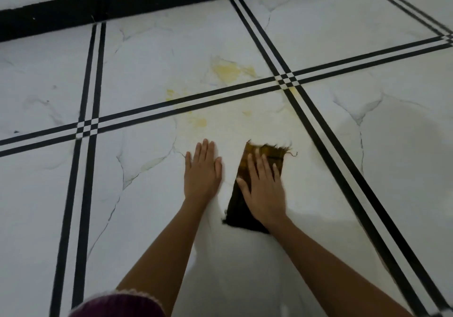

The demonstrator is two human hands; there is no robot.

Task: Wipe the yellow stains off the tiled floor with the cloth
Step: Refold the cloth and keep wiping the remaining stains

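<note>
The person's two hands are flat on the white tiled floor (147, 206). The left hand (203, 169) lies open with its palm down and its fingers close together. It holds nothing. It rests right on the bare tile.

The right hand (263, 189) is also open and flat, with the fingers spread a little. It presses down on a dark cloth (241, 209). The cloth is brown and black, with some yellow near its far end. Its far edge is frayed, and loose threads stick out. The cloth is long and lies flat on the floor, pointing away from the person. The right hand looks a bit blurry. The two hands are near each other but do not touch.

The yellow stains (230, 70) are on the floor beyond the hands. The biggest one is on the far tile, close to where the black lines (285, 81) cross. A smaller yellow spot (199, 122) is on the near tile, just past the fingertips. Another small one (170, 93) sits to the left, by the black lines. The cloth is not touching these bright spots.

A black strip (122, 0) runs along the wall at the top. A purple sleeve (117, 304) with a pale edge shows at the bottom.
</note>
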